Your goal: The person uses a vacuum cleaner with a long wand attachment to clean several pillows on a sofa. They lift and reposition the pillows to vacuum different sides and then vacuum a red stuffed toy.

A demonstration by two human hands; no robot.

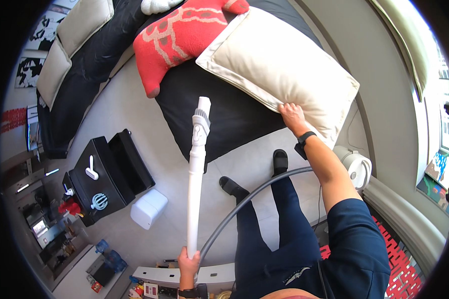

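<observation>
My left hand (189, 261) is closed round the lower end of a white vacuum cleaner tube (195, 194). At the tube's far end a brush nozzle (201, 123) lies over the black seat cover (217, 108) in this view. A grey corrugated hose (254, 192) curves from near that hand towards the white vacuum cleaner body (353, 168) at the right. My right hand (292, 114) grips the near edge of a large cream cushion (284, 63). Beside the cushion a red plush toy (183, 33) with pinkish bands rests on the black cover.
Left of me stands a black table (97, 183) holding a white handled tool (91, 169) and a light blue wire-like object (99, 202). A white bin (149, 208) stands on the floor beside it. A black sofa (93, 71) with cream cushions runs along the upper left.
</observation>
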